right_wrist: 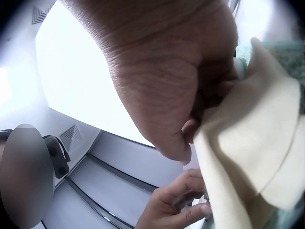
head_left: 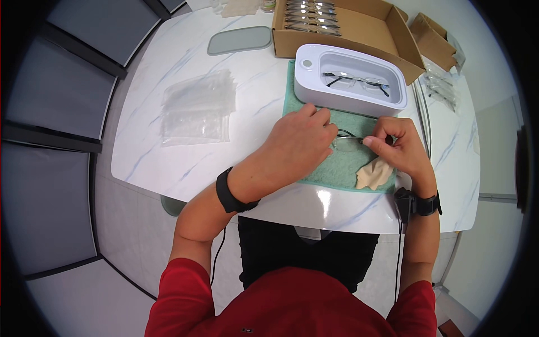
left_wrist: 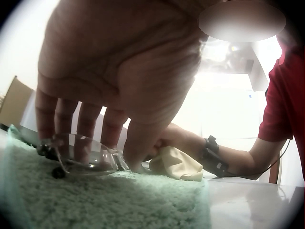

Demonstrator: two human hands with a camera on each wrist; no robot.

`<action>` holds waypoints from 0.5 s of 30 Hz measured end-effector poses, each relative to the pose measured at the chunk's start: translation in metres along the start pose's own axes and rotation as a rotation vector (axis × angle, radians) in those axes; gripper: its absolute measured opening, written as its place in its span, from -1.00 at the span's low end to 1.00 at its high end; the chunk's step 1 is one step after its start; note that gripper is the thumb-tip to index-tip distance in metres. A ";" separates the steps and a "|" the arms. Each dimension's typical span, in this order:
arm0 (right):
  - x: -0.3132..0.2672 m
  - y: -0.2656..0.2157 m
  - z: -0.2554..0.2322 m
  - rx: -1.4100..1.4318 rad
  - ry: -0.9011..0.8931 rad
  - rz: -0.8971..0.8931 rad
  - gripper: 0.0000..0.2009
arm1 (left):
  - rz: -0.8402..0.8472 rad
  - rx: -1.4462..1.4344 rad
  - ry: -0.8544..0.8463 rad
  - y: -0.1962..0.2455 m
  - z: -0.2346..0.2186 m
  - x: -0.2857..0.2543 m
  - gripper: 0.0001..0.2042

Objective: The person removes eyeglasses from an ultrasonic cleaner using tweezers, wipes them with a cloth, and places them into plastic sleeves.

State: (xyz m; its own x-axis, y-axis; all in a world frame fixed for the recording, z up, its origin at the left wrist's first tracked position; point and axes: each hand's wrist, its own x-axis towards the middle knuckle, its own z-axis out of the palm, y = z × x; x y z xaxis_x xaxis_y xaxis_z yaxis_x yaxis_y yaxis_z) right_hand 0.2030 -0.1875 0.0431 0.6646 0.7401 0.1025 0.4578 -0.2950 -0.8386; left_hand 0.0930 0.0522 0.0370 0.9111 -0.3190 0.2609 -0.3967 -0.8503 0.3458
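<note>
A pair of clear-lensed glasses (head_left: 349,144) is held between both hands, low over a green towel (head_left: 320,175). The left hand (head_left: 297,143) has its fingers bent down around one side of the glasses; in the left wrist view its fingertips meet the lenses (left_wrist: 88,155) just above the towel. Thumb and forefinger of the right hand (head_left: 397,147) pinch the other side. A beige cloth (head_left: 375,173) hangs below the right hand, and fills much of the right wrist view (right_wrist: 252,138); whether the fingers grip it is partly hidden.
Behind the hands stands a white cleaner tub (head_left: 351,104) with another pair of glasses (head_left: 359,81) inside. Farther back is a cardboard box (head_left: 365,28) holding several glasses. Clear plastic bags (head_left: 196,109) and a grey lid (head_left: 240,40) lie to the left.
</note>
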 end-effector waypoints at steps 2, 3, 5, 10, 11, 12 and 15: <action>0.000 -0.001 0.000 -0.014 -0.003 -0.005 -0.63 | 0.000 -0.001 -0.001 0.000 0.000 0.000 -0.80; 0.000 0.000 0.000 -0.014 -0.003 -0.004 -0.63 | 0.001 -0.002 0.003 0.000 0.000 0.000 -0.80; 0.000 0.001 0.000 -0.015 -0.006 -0.010 -0.63 | 0.003 -0.004 0.007 0.000 0.001 0.000 -0.80; 0.000 0.002 0.001 -0.016 -0.006 -0.010 -0.64 | -0.001 0.003 -0.004 0.000 0.000 0.000 -0.79; 0.000 0.002 0.001 -0.017 -0.005 -0.013 -0.64 | -0.001 0.003 -0.004 0.000 0.000 0.000 -0.79; 0.000 0.002 0.001 -0.017 -0.005 -0.013 -0.64 | 0.001 0.005 -0.002 0.000 0.000 0.000 -0.79; 0.000 -0.001 0.001 -0.015 -0.012 0.001 -0.64 | 0.007 0.008 -0.001 0.000 0.000 0.000 -0.79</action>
State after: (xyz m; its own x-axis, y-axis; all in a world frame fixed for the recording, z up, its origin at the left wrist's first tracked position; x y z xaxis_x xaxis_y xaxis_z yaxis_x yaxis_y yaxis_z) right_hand 0.2024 -0.1864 0.0430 0.6584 0.7467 0.0950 0.4656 -0.3048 -0.8309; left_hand 0.0928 0.0519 0.0367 0.9087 -0.3251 0.2619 -0.4017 -0.8516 0.3368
